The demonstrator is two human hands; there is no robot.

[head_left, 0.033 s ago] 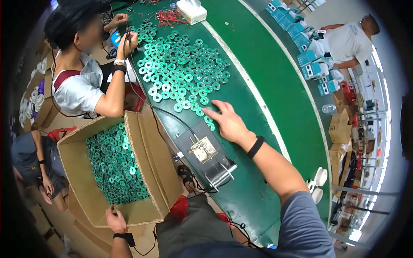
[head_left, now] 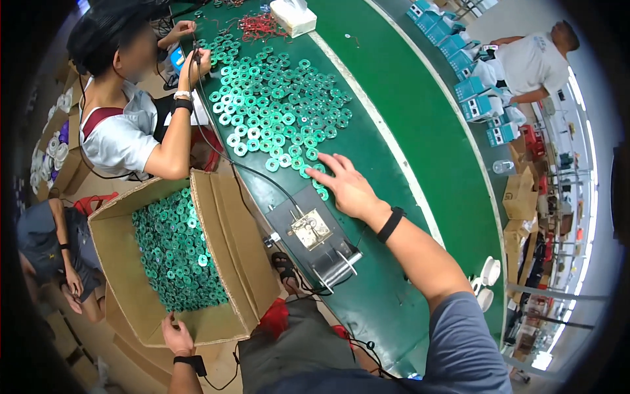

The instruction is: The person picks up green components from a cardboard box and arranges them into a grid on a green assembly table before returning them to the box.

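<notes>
My right hand (head_left: 349, 190) reaches over the table with its fingers apart, fingertips at the near edge of a spread of green ring-shaped circuit boards (head_left: 269, 121). No board is visibly gripped in it. Down at the left, my left hand (head_left: 178, 336) has its fingers over the near rim of an open cardboard box (head_left: 246, 262). Many more green ring-shaped boards (head_left: 174, 253) lie heaped inside that box. Between the box and my right forearm stands a dark metal fixture (head_left: 312, 230) with a metal mechanism on top and a cable running to it.
At the left a co-worker (head_left: 131, 125) sits with both hands raised by a cable. Red wires (head_left: 259, 27) and a tissue box (head_left: 293, 18) lie at the table's far end. Another person (head_left: 531, 65) is beyond the table, beside blue boxes (head_left: 476, 95). White spools (head_left: 485, 282) sit at the right.
The fingers of my right hand have shifted slightly left, onto the nearest boards. My left hand stays at the box rim.
</notes>
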